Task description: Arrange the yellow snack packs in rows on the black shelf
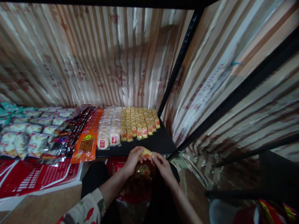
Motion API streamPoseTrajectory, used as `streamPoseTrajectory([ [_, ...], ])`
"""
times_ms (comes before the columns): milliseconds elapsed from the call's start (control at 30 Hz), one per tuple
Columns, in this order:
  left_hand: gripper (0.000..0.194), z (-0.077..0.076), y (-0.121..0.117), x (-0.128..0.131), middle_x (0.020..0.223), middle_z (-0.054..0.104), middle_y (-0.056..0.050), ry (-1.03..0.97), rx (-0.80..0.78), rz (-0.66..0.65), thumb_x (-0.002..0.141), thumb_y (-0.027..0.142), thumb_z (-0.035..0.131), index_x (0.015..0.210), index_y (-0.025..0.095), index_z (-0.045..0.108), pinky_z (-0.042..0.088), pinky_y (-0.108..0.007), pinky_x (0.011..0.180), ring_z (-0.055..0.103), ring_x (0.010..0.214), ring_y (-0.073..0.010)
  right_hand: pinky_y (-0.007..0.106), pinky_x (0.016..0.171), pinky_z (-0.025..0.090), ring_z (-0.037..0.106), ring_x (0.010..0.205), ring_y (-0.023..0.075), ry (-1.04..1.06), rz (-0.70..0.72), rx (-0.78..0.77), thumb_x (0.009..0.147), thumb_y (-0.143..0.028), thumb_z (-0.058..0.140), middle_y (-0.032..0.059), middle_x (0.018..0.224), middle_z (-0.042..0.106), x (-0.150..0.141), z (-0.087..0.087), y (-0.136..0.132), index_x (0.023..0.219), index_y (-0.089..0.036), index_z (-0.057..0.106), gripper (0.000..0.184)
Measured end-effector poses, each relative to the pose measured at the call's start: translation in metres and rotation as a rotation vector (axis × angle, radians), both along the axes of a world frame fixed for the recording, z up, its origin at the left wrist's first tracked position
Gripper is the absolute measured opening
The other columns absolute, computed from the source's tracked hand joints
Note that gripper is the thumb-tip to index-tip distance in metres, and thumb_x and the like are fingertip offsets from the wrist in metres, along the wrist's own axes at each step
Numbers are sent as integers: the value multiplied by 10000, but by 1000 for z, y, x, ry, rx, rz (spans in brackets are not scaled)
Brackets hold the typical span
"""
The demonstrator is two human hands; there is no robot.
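Note:
Between my two hands is a small yellow snack packet [147,153] with a red label, held just in front of the shelf edge. My left hand [135,160] is closed on its left end, and my right hand [162,166] pinches its right end. Beyond them on the black shelf [161,141] stand rows of similar yellow packets [140,123]. Left of those are rows of round white packaged crackers [109,130]. Below my hands, a red basket [114,165] between my knees contains more packets, dim and partly hidden by my arms.
An orange snack bag [87,140], dark packets [74,129] and white-wrapped snacks [35,143] fill the shelf's left side. A red basket [46,177] lies below them. Black posts [179,59] frame the shelf's right corner. Striped sheeting [93,56] hangs behind.

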State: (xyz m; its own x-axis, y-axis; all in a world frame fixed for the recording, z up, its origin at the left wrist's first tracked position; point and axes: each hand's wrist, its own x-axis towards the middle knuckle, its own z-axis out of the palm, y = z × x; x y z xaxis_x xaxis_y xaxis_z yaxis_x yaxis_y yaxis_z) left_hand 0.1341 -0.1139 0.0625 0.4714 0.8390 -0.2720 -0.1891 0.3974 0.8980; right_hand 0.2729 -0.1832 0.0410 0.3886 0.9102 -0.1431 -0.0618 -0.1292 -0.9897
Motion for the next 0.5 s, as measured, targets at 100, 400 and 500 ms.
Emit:
streamPoseTrajectory([
  [100,371,-3,3,6,723,637,-15,-25,-51,-13,690,422,638,901,127,557,368,-175,468,581,544,-84,264,565,476,591,612,158,21,-20,-26,602,-589,693,9,671,675,6,3,3,852,-176,697,483],
  [400,188,-12,-1,35,771,671,-55,-110,-379,102,759,285,647,809,122,569,450,-184,577,654,644,-116,237,558,454,589,604,131,344,-196,43,628,-451,738,-4,726,671,10,-8,12,1031,-198,607,493],
  [500,199,-15,-5,53,795,660,-46,-135,-402,106,781,299,618,858,131,546,462,-197,578,649,635,-118,251,568,467,609,620,145,425,-226,78,679,-461,694,-1,761,675,6,-16,17,943,-207,589,381],
])
